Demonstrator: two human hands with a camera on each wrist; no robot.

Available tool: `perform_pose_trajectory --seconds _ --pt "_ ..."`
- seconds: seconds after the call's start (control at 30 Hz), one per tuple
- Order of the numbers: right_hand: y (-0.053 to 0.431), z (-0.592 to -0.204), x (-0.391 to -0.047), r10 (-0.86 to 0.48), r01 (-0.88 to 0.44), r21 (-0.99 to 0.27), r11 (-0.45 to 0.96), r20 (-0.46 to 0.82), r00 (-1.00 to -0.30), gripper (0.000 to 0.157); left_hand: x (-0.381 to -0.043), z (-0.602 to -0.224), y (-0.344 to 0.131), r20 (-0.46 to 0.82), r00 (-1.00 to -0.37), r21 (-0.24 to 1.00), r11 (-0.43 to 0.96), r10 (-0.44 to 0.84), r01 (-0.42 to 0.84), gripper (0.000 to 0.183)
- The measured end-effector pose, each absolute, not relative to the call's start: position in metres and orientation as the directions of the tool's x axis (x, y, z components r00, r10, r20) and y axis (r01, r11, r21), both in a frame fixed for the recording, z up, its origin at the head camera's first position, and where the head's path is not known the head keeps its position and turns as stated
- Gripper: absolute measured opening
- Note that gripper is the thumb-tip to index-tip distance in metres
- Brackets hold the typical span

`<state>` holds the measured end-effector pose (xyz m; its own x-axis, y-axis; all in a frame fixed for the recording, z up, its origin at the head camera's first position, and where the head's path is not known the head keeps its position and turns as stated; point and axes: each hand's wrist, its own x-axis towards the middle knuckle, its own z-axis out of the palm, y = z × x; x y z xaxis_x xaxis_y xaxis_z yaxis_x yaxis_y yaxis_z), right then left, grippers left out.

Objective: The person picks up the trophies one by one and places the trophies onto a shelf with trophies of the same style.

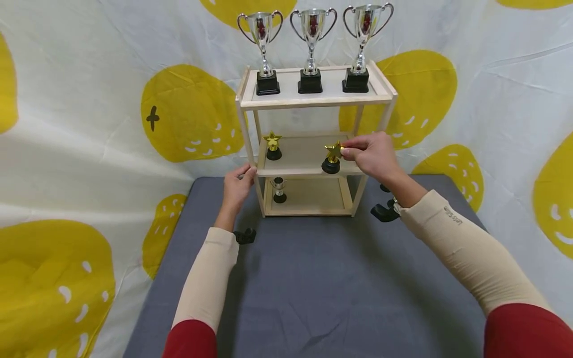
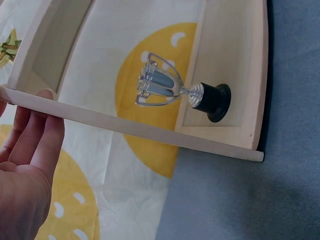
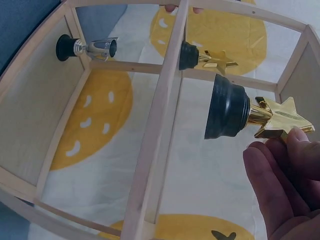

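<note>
My right hand [image 1: 373, 155] pinches a gold star trophy [image 3: 285, 119] by its star, the black base hanging free at the front of the middle shelf [image 1: 300, 154]. In the right wrist view the thumb and fingertips grip one star point. My left hand [image 1: 238, 189] holds the left front post of the wooden rack [image 2: 135, 129], fingers curled round it at middle-shelf height. Another gold star trophy [image 1: 272, 145] stands at the left of the middle shelf. A small silver cup trophy [image 2: 162, 82] stands upright at the left of the bottom shelf.
Three large silver cup trophies, left [image 1: 267, 82], centre [image 1: 310, 79] and right [image 1: 356, 79], line the top shelf. The rack stands on a grey cloth-covered table [image 1: 286, 278] before a white curtain [image 1: 112, 124] with yellow shapes. Black straps [image 1: 384, 213] show near the wrists.
</note>
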<state>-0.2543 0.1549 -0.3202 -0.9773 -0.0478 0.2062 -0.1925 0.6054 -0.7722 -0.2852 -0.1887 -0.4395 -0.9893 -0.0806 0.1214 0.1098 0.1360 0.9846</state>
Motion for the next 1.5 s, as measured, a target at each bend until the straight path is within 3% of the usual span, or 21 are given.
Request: perform_pose_trajectory --seconds 0.6,1.5 --pt "0.139 -0.323 -0.281 -0.077 -0.202 -0.735 0.647 0.2 -0.977 0.023 -0.286 -0.436 -0.187 0.115 -0.99 0.981 0.169 -0.081 0.1 0.042" --pt "0.118 -0.342 -0.321 -0.13 -0.271 -0.699 0.662 0.249 -0.96 0.025 -0.284 -0.441 -0.188 0.111 -0.99 0.991 0.09 -0.087 0.103 0.042"
